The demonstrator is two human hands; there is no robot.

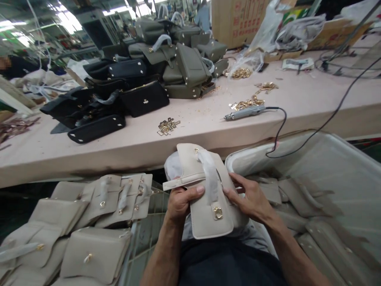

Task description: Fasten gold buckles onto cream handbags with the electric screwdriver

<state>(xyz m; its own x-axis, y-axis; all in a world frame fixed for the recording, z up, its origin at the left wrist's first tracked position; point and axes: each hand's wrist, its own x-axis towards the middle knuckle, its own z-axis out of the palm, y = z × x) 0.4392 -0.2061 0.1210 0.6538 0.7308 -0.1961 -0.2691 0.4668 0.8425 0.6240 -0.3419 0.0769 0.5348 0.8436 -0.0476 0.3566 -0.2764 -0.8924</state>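
A cream handbag (205,216) lies over my lap, below the table's front edge. Its handle (210,174) is wrapped in whitish film and runs along the flap, with gold-coloured fittings at both ends. My left hand (182,200) grips the bag's left side, thumb on top and the other fingers underneath, near a short strap (174,183). On the right side my right hand (248,198) pinches the edge beside the handle; its fingertips are partly hidden.
A pink-covered table (196,123) holds black bags (145,99), olive bags (193,65), gold metal fittings (169,126) and a corded electric screwdriver (244,113). Cream bags (95,254) are stacked at left. A white bin (342,159) with more bags (330,242) stands at right.
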